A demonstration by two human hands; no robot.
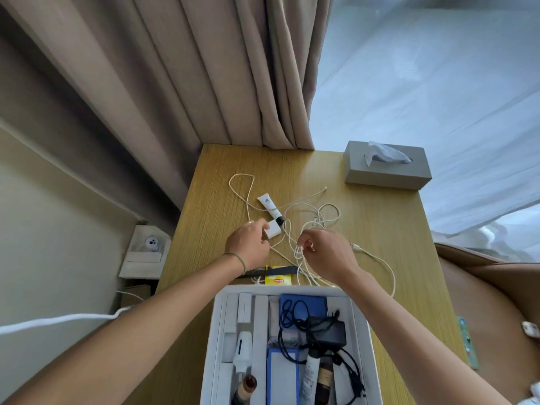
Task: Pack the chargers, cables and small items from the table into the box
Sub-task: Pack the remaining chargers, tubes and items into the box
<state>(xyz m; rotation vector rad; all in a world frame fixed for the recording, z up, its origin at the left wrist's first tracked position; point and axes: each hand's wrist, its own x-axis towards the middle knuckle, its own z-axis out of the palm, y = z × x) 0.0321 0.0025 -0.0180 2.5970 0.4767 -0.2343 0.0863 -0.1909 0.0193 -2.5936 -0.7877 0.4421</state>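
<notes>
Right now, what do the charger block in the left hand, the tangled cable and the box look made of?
Charger block: smooth, hard white plastic, judging by its even sheen. Tangled cable: off-white and limp; whether rubbery or braided is too fine to tell. Box: matte white walls, probably cardboard, possibly plastic.

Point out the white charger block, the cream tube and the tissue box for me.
white charger block [274, 232], head view, on its flat top face.
cream tube [269, 205], head view, on the white body.
tissue box [380, 178], head view, on the grey front wall.
</notes>
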